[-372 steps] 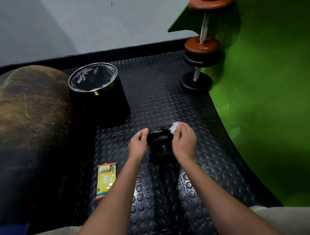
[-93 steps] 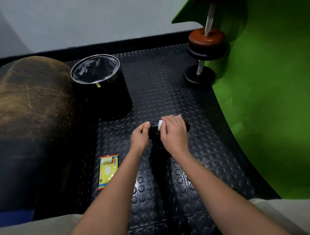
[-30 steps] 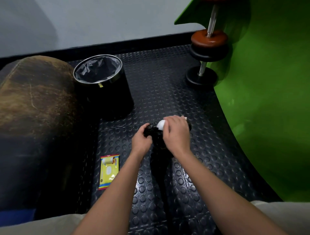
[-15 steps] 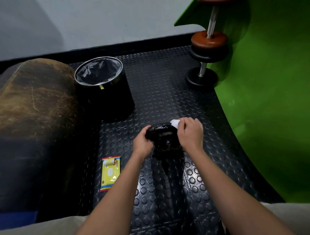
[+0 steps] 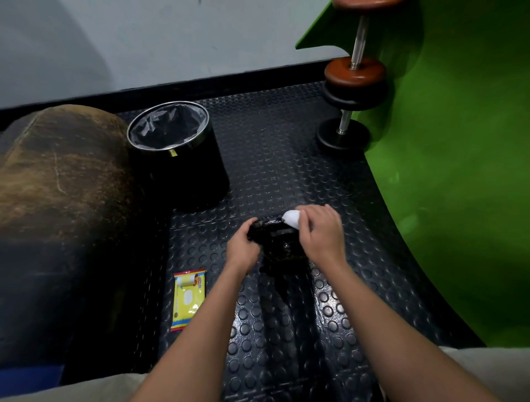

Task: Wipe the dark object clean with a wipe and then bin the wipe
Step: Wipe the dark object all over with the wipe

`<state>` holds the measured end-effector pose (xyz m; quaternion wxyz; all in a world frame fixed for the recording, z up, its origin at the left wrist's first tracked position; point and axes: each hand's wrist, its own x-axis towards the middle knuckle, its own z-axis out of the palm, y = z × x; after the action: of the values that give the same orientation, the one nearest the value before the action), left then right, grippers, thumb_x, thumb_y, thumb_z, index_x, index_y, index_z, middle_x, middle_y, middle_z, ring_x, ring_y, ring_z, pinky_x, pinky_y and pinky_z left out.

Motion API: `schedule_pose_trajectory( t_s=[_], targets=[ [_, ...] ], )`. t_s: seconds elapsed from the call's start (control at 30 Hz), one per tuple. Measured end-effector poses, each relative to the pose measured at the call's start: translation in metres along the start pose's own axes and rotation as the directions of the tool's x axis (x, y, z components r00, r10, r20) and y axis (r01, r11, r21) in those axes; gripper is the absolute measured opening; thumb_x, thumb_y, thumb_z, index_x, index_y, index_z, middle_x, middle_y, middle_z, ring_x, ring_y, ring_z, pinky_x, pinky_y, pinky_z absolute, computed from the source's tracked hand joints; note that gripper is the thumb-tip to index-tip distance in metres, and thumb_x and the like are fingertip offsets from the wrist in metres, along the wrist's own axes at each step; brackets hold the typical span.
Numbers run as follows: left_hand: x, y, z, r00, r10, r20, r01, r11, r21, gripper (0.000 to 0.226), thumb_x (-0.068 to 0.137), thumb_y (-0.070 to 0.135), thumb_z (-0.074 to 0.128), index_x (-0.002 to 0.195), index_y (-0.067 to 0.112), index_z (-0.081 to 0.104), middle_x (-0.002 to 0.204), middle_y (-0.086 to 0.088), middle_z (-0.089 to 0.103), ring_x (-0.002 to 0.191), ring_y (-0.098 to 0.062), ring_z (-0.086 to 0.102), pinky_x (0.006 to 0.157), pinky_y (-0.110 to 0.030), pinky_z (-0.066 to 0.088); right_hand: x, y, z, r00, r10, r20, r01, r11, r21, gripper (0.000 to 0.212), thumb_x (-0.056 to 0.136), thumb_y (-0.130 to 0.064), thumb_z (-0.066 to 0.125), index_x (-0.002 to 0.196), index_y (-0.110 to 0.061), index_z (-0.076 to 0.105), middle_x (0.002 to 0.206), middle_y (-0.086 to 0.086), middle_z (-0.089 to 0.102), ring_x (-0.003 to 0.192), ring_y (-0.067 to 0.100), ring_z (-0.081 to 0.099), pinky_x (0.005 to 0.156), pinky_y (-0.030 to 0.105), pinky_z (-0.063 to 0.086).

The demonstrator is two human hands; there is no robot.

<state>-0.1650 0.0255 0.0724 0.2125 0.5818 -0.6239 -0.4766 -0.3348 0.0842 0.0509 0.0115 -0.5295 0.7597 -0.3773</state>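
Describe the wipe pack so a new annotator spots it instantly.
Start at the black bin with the grey liner, standing on the studded rubber mat. Come toward the camera along the mat to just outside the left forearm: the wipe pack lies flat there. It is the only bright yellow thing on the mat, with a white flap.

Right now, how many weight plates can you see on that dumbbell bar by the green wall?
4: a brown plate cut off by the top edge, a brown one midway down, a black one directly under it, and a black one on the mat. More may sit above the frame.
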Motion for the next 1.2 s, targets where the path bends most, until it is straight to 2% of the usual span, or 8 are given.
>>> schedule_pose_trajectory(
  t_s=[0.2, 0.43, 0.57, 0.77, 0.87, 0.93, 1.03, 1.2],
  targets=[
    [0.001, 0.000, 0.001, 0.998, -0.057, -0.021, 0.055, 0.996, -0.068, 0.056, 0.090, 0.002, 0.037, 0.134, 0.031, 0.056, 0.089, 0.002, 0.067, 0.053, -0.010, 0.048, 0.041, -0.013, 0.036, 0.003, -0.011, 0.004, 0.974, 0.221, -0.053, -0.221, 0.975, 0.005, 0.033, 0.103, -0.025, 0.039, 0.091, -0.017, 0.068, 0.089, -0.007, 0.066, 0.088, 0.013, 0.059, 0.116, 0.037, 0.030],
    [0.001, 0.003, 0.001, 0.994, -0.090, -0.058, 0.083, 0.990, -0.114, 0.053, 0.090, 0.002, 0.036, 0.128, 0.028, 0.061, 0.097, -0.002, 0.068, 0.055, -0.007, 0.050, 0.043, -0.010, 0.037, -0.004, -0.037, 0.020, 0.998, -0.044, 0.042, 0.045, 0.999, -0.027, 0.029, 0.100, -0.026, 0.045, 0.109, -0.019, 0.072, 0.104, -0.010, 0.069, 0.102, 0.009, 0.058, 0.117, 0.034, 0.028],
    [0.001, 0.000, 0.001, 0.993, -0.110, -0.040, 0.104, 0.985, -0.140, 0.053, 0.091, 0.003, 0.034, 0.126, 0.030, 0.062, 0.077, -0.001, 0.064, 0.044, -0.007, 0.042, 0.038, -0.015, 0.034, 0.001, -0.019, 0.010, 0.993, -0.093, 0.067, 0.091, 0.995, 0.027, 0.027, 0.101, -0.026, 0.046, 0.109, -0.021, 0.072, 0.105, -0.012, 0.069, 0.101, 0.007, 0.058, 0.116, 0.033, 0.028],
    [0.008, -0.007, 0.002, 0.989, -0.146, -0.036, 0.135, 0.969, -0.206, 0.050, 0.094, 0.007, 0.033, 0.121, 0.034, 0.065, 0.068, 0.001, 0.061, 0.045, -0.010, 0.038, 0.038, -0.018, 0.031, 0.006, 0.010, -0.002, 0.971, 0.238, 0.034, -0.240, 0.963, 0.124, 0.035, 0.103, -0.028, 0.039, 0.071, -0.023, 0.050, 0.070, -0.012, 0.050, 0.074, 0.012, 0.047, 0.079, 0.036, 0.041],
    [0.012, -0.010, 0.005, 0.988, -0.146, -0.043, 0.132, 0.964, -0.229, 0.042, 0.097, 0.016, 0.036, 0.115, 0.037, 0.067, 0.092, 0.002, 0.070, 0.064, -0.014, 0.053, 0.063, -0.027, 0.047, 0.008, -0.004, 0.002, 0.945, 0.327, -0.028, -0.321, 0.939, 0.122, 0.036, 0.102, -0.024, 0.039, 0.067, -0.019, 0.049, 0.068, -0.011, 0.049, 0.073, 0.016, 0.047, 0.082, 0.039, 0.043],
    [0.014, -0.011, 0.007, 0.989, -0.143, -0.048, 0.127, 0.962, -0.241, 0.038, 0.096, 0.022, 0.037, 0.107, 0.042, 0.068, 0.106, 0.004, 0.070, 0.082, -0.013, 0.062, 0.081, -0.031, 0.051, 0.006, -0.019, 0.006, 0.965, 0.258, -0.040, -0.257, 0.966, 0.018, 0.036, 0.102, -0.023, 0.037, 0.074, -0.018, 0.059, 0.075, -0.009, 0.057, 0.077, 0.013, 0.048, 0.100, 0.042, 0.042],
    [0.018, -0.014, 0.009, 0.988, -0.141, -0.056, 0.124, 0.962, -0.244, 0.035, 0.094, 0.026, 0.040, 0.096, 0.047, 0.067, 0.109, 0.003, 0.070, 0.089, -0.014, 0.061, 0.086, -0.034, 0.049, -0.001, -0.039, 0.018, 0.998, -0.006, 0.065, 0.012, 0.996, -0.084, 0.035, 0.102, -0.027, 0.038, 0.101, -0.019, 0.073, 0.098, -0.009, 0.069, 0.096, 0.011, 0.059, 0.114, 0.039, 0.033],
    [0.020, -0.018, 0.008, 0.990, -0.131, -0.043, 0.116, 0.962, -0.249, 0.030, 0.093, 0.034, 0.041, 0.096, 0.045, 0.069, 0.112, 0.009, 0.069, 0.106, -0.013, 0.061, 0.101, -0.041, 0.048, -0.002, -0.027, 0.017, 0.979, -0.177, 0.104, 0.181, 0.983, -0.035, 0.030, 0.102, -0.027, 0.045, 0.118, -0.020, 0.070, 0.114, -0.011, 0.069, 0.110, 0.008, 0.058, 0.117, 0.033, 0.027]
  ],
)
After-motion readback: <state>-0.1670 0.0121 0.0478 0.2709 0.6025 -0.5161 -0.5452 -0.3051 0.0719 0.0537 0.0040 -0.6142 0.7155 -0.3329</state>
